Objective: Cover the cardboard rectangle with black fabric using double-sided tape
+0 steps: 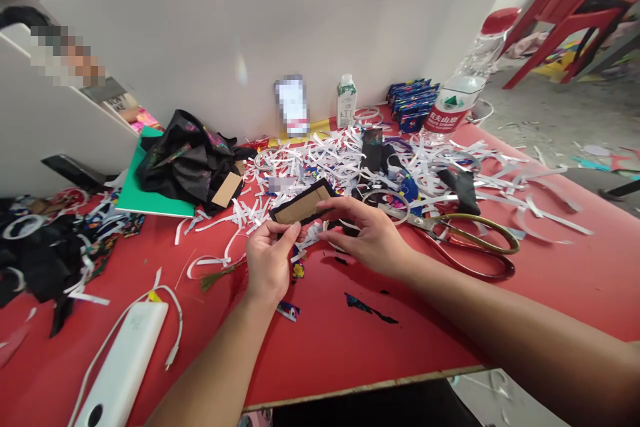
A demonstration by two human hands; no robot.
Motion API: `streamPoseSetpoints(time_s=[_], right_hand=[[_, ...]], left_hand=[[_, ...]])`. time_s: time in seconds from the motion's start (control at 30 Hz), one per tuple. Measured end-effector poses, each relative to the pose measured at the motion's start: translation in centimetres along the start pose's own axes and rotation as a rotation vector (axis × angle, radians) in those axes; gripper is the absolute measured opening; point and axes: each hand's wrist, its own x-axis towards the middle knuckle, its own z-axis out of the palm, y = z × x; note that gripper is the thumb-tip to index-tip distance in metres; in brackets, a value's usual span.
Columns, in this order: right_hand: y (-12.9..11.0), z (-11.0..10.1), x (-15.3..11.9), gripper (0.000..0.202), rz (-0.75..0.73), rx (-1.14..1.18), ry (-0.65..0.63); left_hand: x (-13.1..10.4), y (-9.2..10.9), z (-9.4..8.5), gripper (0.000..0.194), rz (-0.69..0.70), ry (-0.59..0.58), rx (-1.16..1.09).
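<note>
A rectangular piece of brown cardboard edged with black fabric (303, 205) is held up just above the red table. My left hand (273, 257) pinches its lower edge between thumb and fingers. At its right end, the fingers of my right hand (373, 237) grip the black edging, though part of that grip is hidden. Large scissors (465, 240) with gold and red handles lie right of my right hand. Behind the cardboard piece spreads a pile of white strips (320, 153). Dark fabric scraps (367, 307) lie on the table below my hands.
Black cloth (185, 160) and a small cardboard piece (227, 190) rest on a green board (135, 193). A water bottle (457, 93), a carton (346, 101), a phone (293, 103) and stacked patterned pieces (413, 103) line the back. A white power bank (125, 367) with a cable lies front left.
</note>
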Motion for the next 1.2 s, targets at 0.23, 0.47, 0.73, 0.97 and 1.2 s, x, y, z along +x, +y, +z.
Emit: streamPoseSetpoints(time_s=[0.23,0.47,0.73,0.97,1.2], right_hand=[[-0.6,-1.1,0.9,0.029,0.030,-0.083,0.025],[-0.6,-0.4,0.9,0.039,0.308,0.039,0.076],[-0.5,-0.7,0.9,0.046,0.271,0.103,0.083],[-0.6,-1.2,1.3,0.046,0.306,0.157,0.070],[-0.5,-1.0,1.2,0.048,0.379,0.252,0.013]], left_hand=[[0.0,-0.3,-0.3,0.041,-0.024,-0.041,0.029],[-0.3,-0.8,0.0,0.040,0.005,0.003,0.036],[-0.2,-0.9,-0.1,0.040,0.010,-0.015,0.041],[0.0,-1.0,-0.4,0.040,0.061,-0.049,0.045],[0.0,-1.2,-0.6,0.038,0.143,-0.014,0.057]])
